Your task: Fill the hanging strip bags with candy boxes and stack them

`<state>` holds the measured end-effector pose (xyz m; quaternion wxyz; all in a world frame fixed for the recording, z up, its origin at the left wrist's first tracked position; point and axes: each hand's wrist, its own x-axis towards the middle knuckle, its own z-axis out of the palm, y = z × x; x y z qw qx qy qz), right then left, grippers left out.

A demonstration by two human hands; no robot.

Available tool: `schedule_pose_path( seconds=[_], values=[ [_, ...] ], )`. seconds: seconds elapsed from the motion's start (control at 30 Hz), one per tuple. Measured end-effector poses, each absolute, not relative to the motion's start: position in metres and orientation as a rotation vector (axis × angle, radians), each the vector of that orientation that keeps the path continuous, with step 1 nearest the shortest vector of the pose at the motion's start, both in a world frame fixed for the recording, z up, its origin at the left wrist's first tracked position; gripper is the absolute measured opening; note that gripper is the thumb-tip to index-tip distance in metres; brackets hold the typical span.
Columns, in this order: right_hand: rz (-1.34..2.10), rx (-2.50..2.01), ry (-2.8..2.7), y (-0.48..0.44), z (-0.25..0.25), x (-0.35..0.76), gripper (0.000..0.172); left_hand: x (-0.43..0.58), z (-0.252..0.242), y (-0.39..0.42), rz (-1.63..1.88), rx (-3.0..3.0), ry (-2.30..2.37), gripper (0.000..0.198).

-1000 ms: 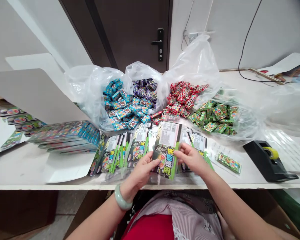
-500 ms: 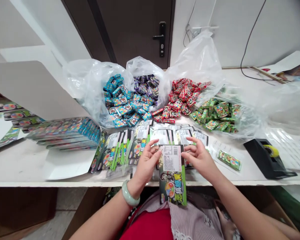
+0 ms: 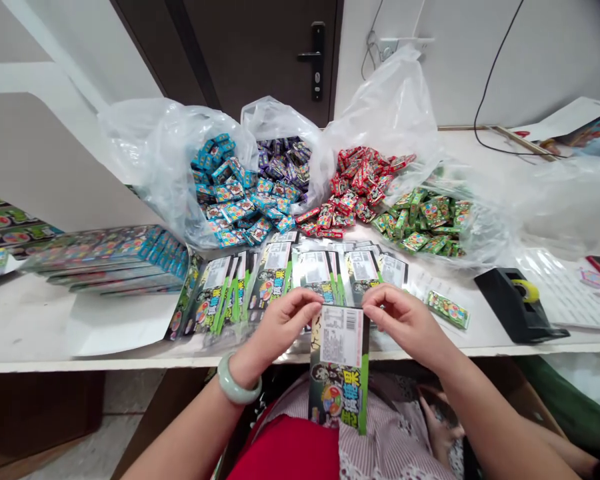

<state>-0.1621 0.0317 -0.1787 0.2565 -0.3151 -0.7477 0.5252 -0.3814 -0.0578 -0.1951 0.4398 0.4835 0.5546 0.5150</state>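
Observation:
A flat printed candy packet [image 3: 337, 373], black and green with a white label and barcode at its top, hangs over the table's front edge above my lap. My left hand [image 3: 287, 320] pinches its top left corner between thumb and fingers. At the top right corner, my right hand [image 3: 400, 323] has the same packet in a pinch. Just beyond my hands, more packets of this kind [image 3: 270, 277] lie in overlapping rows on the white table [image 3: 130, 340].
Plastic bags spill small wrapped candies: blue [image 3: 237, 210], purple [image 3: 283, 163], red [image 3: 360, 183] and green [image 3: 435, 217]. An open carton [image 3: 75, 173] with stacked blue-edged packs stands left. A tape dispenser [image 3: 517, 303] and a single green pack [image 3: 449, 309] sit right.
Both hands have closed their fingers on the packet's top corners, where they were more spread before. The packet sits slightly lower in view, and the camera view has shifted a little.

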Motion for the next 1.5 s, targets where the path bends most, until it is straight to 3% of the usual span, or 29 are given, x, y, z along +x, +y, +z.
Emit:
schedule_pose_path(
  seconds=[0.1,0.17,0.23,0.33,0.47,0.77,1.0,1.2,1.33,1.5],
  values=[
    [1.524,-0.884,-1.905,0.032,-0.178,-0.167,0.011,-0.382,-0.189,-0.053,1.310,1.225,1.307,0.018],
    [1.597,-0.911,-1.786,0.031,-0.181,-0.171,0.023,-0.383,-0.188,-0.051,1.342,1.100,1.230,0.010],
    [1.615,-0.905,-1.793,0.030,-0.183,-0.172,0.028,-0.384,-0.187,-0.051,1.343,1.009,1.192,0.022],
    [1.402,-0.835,-2.037,0.028,-0.177,-0.170,0.007,-0.384,-0.182,-0.054,1.316,1.105,1.237,0.014],
    [1.224,-0.740,-2.223,0.026,-0.167,-0.168,0.005,-0.379,-0.174,-0.057,1.353,1.133,1.228,0.007],
    [1.614,-0.932,-2.054,0.033,-0.153,-0.187,0.013,-0.377,-0.173,-0.047,1.325,1.030,1.282,0.010],
    [1.313,-0.778,-2.248,0.023,-0.150,-0.181,0.013,-0.383,-0.176,-0.064,1.349,1.259,1.151,0.019],
    [1.309,-0.819,-2.306,0.023,-0.144,-0.178,0.018,-0.384,-0.182,-0.071,1.355,1.321,1.149,0.012],
    [1.253,-0.681,-2.401,0.021,-0.144,-0.173,0.005,-0.383,-0.189,-0.073,1.346,1.238,1.185,0.006],
    [1.200,-0.670,-2.330,0.016,-0.160,-0.170,0.007,-0.379,-0.196,-0.075,1.383,1.207,1.236,0.011]
  ],
)
